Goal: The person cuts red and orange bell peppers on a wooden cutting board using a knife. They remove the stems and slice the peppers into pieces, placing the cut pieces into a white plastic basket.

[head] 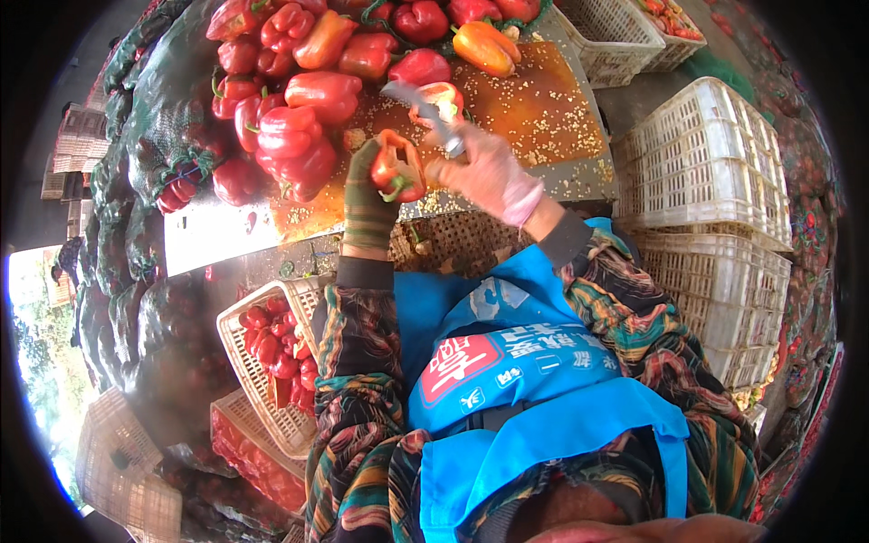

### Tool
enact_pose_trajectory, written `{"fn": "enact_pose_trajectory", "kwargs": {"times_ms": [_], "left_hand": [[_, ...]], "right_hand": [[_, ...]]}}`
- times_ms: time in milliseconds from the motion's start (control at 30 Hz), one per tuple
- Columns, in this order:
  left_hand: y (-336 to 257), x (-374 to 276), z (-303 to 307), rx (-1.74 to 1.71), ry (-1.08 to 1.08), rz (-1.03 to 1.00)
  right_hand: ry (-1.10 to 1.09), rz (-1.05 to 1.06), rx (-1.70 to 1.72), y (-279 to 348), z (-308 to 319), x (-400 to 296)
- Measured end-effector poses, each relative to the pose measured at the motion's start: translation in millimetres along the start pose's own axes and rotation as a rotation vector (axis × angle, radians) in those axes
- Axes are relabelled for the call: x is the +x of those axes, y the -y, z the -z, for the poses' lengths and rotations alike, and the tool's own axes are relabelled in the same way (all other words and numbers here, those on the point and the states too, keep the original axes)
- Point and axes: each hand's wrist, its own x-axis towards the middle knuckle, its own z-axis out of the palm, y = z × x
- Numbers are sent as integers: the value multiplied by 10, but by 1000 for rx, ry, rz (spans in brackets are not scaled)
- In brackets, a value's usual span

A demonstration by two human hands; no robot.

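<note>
My left hand (372, 193), in a green striped glove, holds a cut red bell pepper (397, 170) with its opening and green stem showing. Just right of it, my right hand (485, 173), in a thin translucent glove, grips a knife (431, 115) whose blurred blade points up and left. Behind the blade, a cut pepper piece (445, 102) lies on the orange-brown board (543, 102), which is strewn with pale seeds. Whole red bell peppers (292, 132) are heaped at the left and back of the board. An orange-yellow pepper (487, 49) lies at the back.
Below left, a white plastic crate (234, 339) holds red pepper pieces. Stacked white crates (706, 163) stand at the right, with another crate (614, 61) at the back right. Green mesh sacks (166, 115) of peppers line the left. A perforated surface (448, 237) lies below the table's front edge.
</note>
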Motion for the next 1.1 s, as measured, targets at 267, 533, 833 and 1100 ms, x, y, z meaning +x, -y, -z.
{"fn": "enact_pose_trajectory", "kwargs": {"times_ms": [267,533,833,1100], "left_hand": [[349,-58,-3,-27,-45,88],[231,-262,-391,-127,145,150],[-81,-165,-158,-36,372,-30],[204,-190,-333,290,105,-329]], "right_hand": [[74,82,-371,69,-210,-163],[234,-298,787,-5,-9,-74],[448,-148,524,294,249,-187],[45,113,-151,268,-150,-101]]}}
